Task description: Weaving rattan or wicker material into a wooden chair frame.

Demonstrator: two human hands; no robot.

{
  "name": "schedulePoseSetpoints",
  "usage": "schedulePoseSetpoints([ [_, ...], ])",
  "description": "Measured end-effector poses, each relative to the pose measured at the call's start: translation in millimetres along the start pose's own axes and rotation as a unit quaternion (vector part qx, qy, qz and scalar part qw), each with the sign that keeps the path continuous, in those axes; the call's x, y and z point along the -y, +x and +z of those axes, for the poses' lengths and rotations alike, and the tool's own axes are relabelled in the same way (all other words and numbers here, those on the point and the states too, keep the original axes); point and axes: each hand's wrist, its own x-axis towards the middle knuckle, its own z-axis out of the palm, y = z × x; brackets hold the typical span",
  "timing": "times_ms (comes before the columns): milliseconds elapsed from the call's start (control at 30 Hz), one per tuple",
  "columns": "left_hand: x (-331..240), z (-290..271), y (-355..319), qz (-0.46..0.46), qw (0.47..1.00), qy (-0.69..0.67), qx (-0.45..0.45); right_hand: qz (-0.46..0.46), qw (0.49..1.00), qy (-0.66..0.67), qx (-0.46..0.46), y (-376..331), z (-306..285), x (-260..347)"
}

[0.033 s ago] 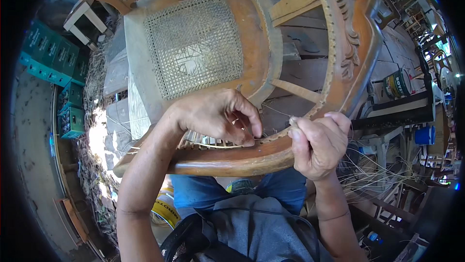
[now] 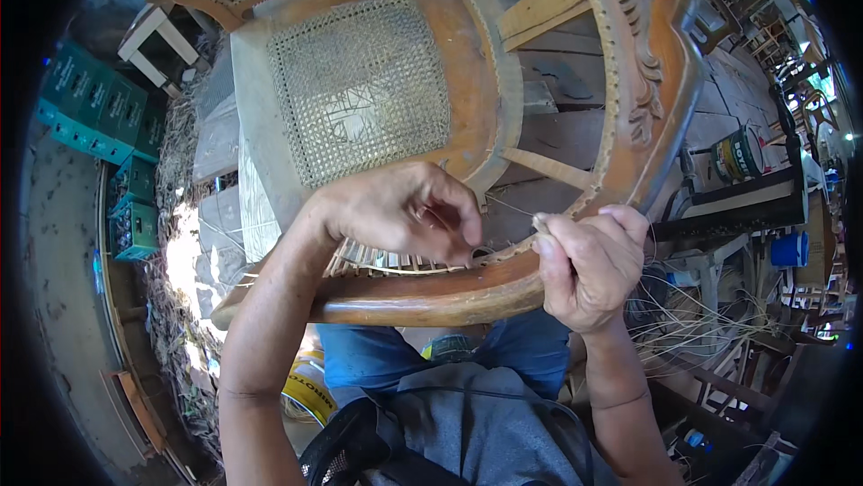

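Observation:
A carved wooden chair frame lies across my lap, its curved rail (image 2: 431, 299) lined with small holes. My left hand (image 2: 395, 214) is bent over the inner edge of this rail, fingers curled and tips close to the holes. What its fingertips hold, if anything, is hidden. Beside the rail, to the right, my right hand (image 2: 593, 261) pinches the pale end of a thin cane strand (image 2: 512, 206) between thumb and forefinger. Several light strips (image 2: 382, 263) show behind the rail under my left wrist. Beyond my hands is the woven cane seat (image 2: 360, 63), with a broken hole in it.
Green crates (image 2: 99, 99) are stacked at the far left. Loose cane strands (image 2: 710, 315) lie in a tangle at the right, near a dark bench (image 2: 746, 216) and a blue container (image 2: 789, 249). A yellow bucket (image 2: 307, 392) stands by my left leg. The carved backrest (image 2: 643, 63) rises at the right.
My left hand has lifted slightly from the rail, its fingertips now a little higher. The right hand has barely moved.

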Motion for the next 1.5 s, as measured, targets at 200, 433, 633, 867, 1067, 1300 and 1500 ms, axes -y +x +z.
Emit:
schedulePoseSetpoints([
  [200, 4.1, -27.0, -0.1, 0.022, 0.998, 0.052, 0.015, 0.025, 0.999, 0.02, -0.017, 23.5, 12.9, -7.6],
  [433, -18.8, -57.8, -7.8, 0.149, 0.94, 0.259, -0.166, 0.012, 1.0, 0.006, 0.025, 75.8, 31.9, -20.1],
  [633, -33.8, -43.3, -14.0, -0.006, 0.869, 0.333, -0.365, 0.012, 1.0, -0.006, 0.009, 121.4, 61.2, -42.3],
  [867, -46.8, -95.6, -15.8, -0.073, 0.854, 0.307, -0.413, 0.022, 1.0, -0.012, 0.008, 172.1, 93.9, -57.1],
  [1067, -42.7, -144.8, -5.5, 0.039, 0.855, 0.294, -0.426, 0.02, 0.999, -0.031, 0.018, 212.6, 123.7, -85.9],
  [1300, -33.1, -215.3, -8.7, 0.017, 0.836, 0.335, -0.434, 0.082, 0.858, 0.507, 0.001, 231.6, 124.6, -82.2],
  [1500, -36.9, -218.4, -4.5, 0.021, 0.822, 0.333, -0.461, 0.341, 0.643, 0.686, -0.004, 173.0, 167.8, -66.1],
])
